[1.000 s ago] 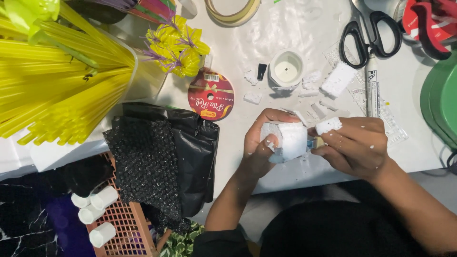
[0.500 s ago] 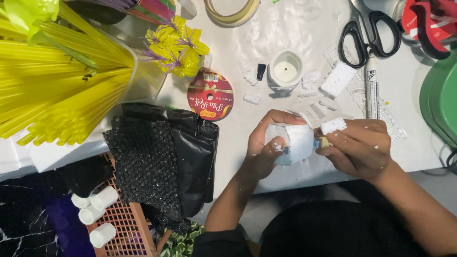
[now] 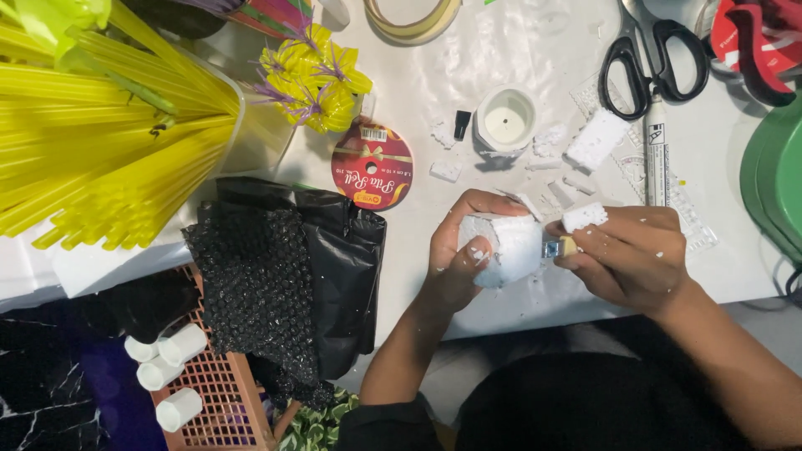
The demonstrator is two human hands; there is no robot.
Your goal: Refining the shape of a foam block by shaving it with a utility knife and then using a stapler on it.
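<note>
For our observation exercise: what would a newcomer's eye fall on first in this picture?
First, the big sheaf of yellow straws fanning across the upper left. Next, at centre, the left hand holding a white foam block while the right hand works a small tool against it. Black scissors lie at upper right on the white table.

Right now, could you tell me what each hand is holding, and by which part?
The left hand cups the white foam block around its left side. The right hand pinches a small cutter by its handle.
</note>
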